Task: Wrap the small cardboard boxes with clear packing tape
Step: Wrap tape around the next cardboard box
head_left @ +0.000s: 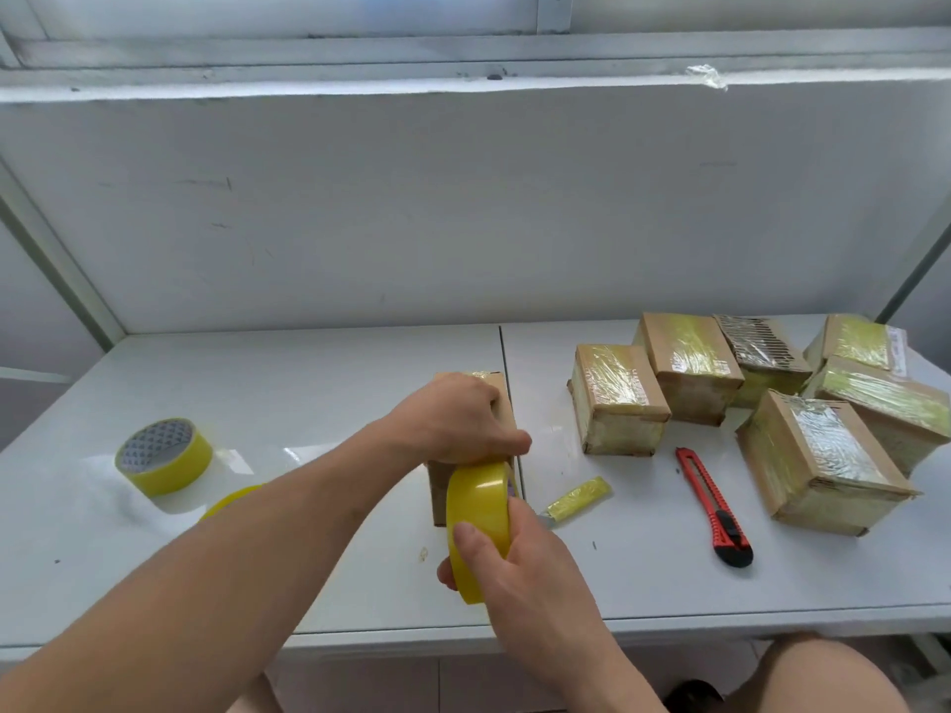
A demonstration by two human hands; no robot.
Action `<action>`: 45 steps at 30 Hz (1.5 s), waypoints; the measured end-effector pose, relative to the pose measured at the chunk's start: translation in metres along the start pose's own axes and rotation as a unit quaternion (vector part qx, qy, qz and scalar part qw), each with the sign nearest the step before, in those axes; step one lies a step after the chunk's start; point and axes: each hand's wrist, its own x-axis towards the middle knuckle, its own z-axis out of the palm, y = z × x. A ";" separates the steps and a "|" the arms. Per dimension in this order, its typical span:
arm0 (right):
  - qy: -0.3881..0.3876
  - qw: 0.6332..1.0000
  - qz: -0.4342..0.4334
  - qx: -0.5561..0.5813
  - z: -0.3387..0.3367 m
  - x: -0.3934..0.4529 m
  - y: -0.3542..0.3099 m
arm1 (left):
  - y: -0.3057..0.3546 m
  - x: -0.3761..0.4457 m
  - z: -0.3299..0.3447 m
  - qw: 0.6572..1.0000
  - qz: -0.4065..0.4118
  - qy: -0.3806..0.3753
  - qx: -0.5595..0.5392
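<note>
A small cardboard box stands near the middle of the white table. My left hand lies over its top and grips it, hiding most of the box. Right in front of the box, my right hand holds a yellowish roll of packing tape upright, thumb on the outer face, fingers round the rim. The roll touches the box's near side below my left fingers.
Several taped boxes are heaped at the right rear. A red utility knife and a crumpled tape scrap lie to the right of the box. A second tape roll lies at the left; another roll peeks out beside my left forearm.
</note>
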 end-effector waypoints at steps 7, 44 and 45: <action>-0.017 0.996 0.055 0.061 -0.013 -0.004 -0.019 | 0.001 0.023 -0.024 0.995 -0.045 -0.077 -0.043; 0.006 0.998 -0.037 0.059 -0.005 0.072 -0.007 | -0.034 0.061 -0.002 0.956 0.088 0.266 0.090; 0.005 0.998 -0.043 0.034 -0.004 0.075 -0.005 | -0.036 0.054 -0.004 0.976 0.052 0.204 0.060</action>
